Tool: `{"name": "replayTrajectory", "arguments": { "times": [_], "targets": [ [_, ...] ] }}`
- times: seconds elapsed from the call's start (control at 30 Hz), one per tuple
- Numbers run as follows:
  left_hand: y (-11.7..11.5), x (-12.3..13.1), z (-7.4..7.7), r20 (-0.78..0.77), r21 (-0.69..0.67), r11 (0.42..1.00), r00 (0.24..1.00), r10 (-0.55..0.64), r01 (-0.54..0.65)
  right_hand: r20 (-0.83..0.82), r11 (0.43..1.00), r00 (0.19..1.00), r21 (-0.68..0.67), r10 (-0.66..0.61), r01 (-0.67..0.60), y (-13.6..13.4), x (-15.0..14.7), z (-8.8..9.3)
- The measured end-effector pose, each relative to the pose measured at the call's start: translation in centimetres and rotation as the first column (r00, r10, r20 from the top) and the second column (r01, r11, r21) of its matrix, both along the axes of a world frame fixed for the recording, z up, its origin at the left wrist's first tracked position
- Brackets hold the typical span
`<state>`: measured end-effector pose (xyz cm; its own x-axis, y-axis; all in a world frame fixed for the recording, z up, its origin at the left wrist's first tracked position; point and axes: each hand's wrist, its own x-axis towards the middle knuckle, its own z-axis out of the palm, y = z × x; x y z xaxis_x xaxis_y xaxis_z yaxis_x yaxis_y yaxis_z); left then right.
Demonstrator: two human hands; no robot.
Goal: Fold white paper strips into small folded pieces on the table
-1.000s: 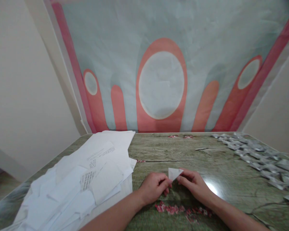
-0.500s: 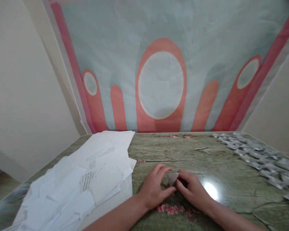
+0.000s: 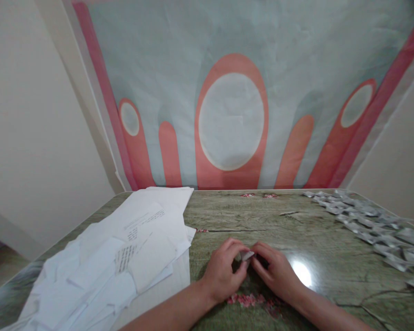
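Note:
A small folded piece of grey-white paper (image 3: 247, 255) is between my two hands, just above the wood-patterned table (image 3: 227, 214). My left hand (image 3: 226, 269) has its thumb and fingers closed on the paper's left part. On the other side, my right hand (image 3: 274, 269) pinches the paper's right tip between thumb and fingers. My fingers hide part of the paper.
Loose white sheets (image 3: 152, 243), some with printed text, are heaped on the left side. Several folded grey-white pieces (image 3: 369, 225) lie in rows along the right side. A patterned backdrop (image 3: 231, 119) rises behind the table.
The fingers of my left hand have closed in on the paper, and its thumb has moved up. The paper is now tilted and flatter in view.

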<state>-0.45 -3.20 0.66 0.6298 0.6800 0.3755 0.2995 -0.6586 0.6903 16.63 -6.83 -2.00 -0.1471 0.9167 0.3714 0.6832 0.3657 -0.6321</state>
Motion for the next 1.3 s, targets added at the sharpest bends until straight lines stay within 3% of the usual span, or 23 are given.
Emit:
{"name": "replayTrajectory", "arguments": {
  "times": [0.23,0.43,0.67,1.3],
  "targets": [
    [0.5,-0.1,-0.4,-0.006,-0.035,0.999,1.000,0.028,-0.028,0.191,0.991,0.981,0.130,-0.018,-0.007,0.3,0.9,-0.5],
    [1.3,-0.5,-1.3,-0.091,0.028,0.999,0.995,0.039,-0.037,0.380,0.974,0.925,0.207,0.008,-0.094,0.5,1.3,-0.8],
    [1.5,-0.9,-1.3,-0.227,0.163,0.984,0.973,-0.027,0.065,0.498,0.959,0.867,0.236,0.020,-0.158,0.6,1.6,-1.0],
    [0.0,-1.0,-0.2,-0.535,0.379,0.905,0.844,0.043,0.194,0.668,0.955,0.744,0.223,-0.003,-0.196,0.1,1.2,-0.9]
  ]
}}
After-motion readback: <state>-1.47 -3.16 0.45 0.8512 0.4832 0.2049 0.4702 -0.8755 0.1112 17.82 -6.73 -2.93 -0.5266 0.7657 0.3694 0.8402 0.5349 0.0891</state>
